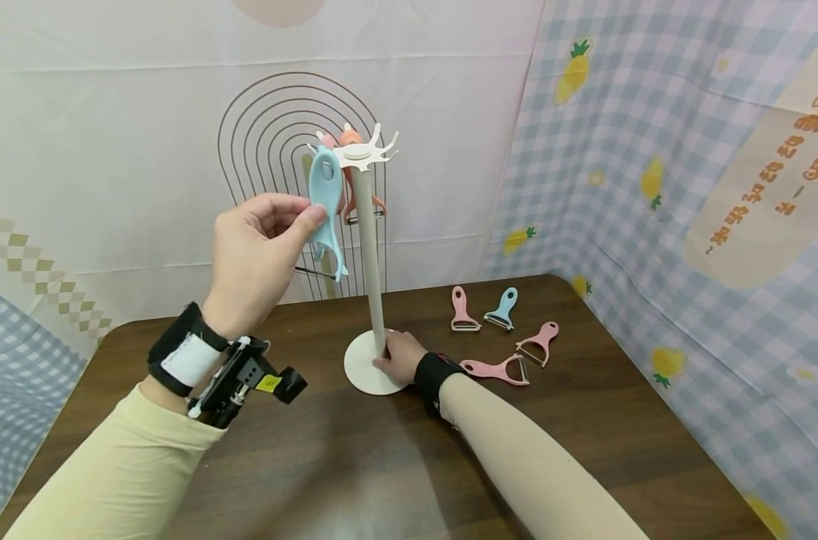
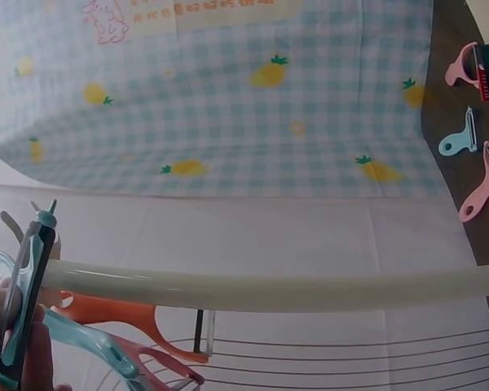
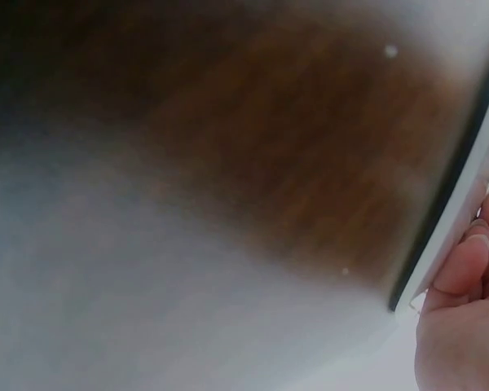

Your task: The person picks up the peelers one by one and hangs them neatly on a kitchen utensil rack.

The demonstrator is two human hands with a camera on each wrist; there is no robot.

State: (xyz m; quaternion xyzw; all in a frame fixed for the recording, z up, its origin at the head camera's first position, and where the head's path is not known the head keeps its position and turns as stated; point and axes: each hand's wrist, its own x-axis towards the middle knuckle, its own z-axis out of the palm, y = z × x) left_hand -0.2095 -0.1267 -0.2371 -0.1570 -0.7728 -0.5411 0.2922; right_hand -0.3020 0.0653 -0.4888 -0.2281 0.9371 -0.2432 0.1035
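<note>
Here, a slim cream hanging stand (image 1: 368, 255) rises upright from a flat round base (image 1: 364, 367) on the dark, wood-grained counter (image 1: 314, 450), its smooth pole topped by a white crown of curved hooks (image 1: 364, 152). The left hand (image 1: 256, 255) is raised beside that crown, wrist bent back, fingers (image 1: 310, 217) and thumb pinching a light blue plastic peeler (image 1: 325, 210) whose holed handle sits at a hook while its forked, bladed end hangs downward. Behind the pole an orange peeler (image 1: 352, 176) hangs from the far side; the left wrist view shows a further pink one beside it. The right hand (image 1: 400, 356) lies low on the counter, forearm stretched forward, its fingers curled round the foot of the pole where it meets the base; the right wrist view, badly blurred, shows a fingertip (image 3: 464, 261) pressed to the base's pale edge. Just right of that hand lie four loose peelers, glossy and Y-shaped with thin metal blades: a pink one (image 1: 496, 370) nearest the wrist, another pink (image 1: 539, 342), a blue (image 1: 503, 308) and a third pink (image 1: 462, 308), all near one another. Soft printed cloth with pineapples (image 1: 651, 225) hangs behind.
</note>
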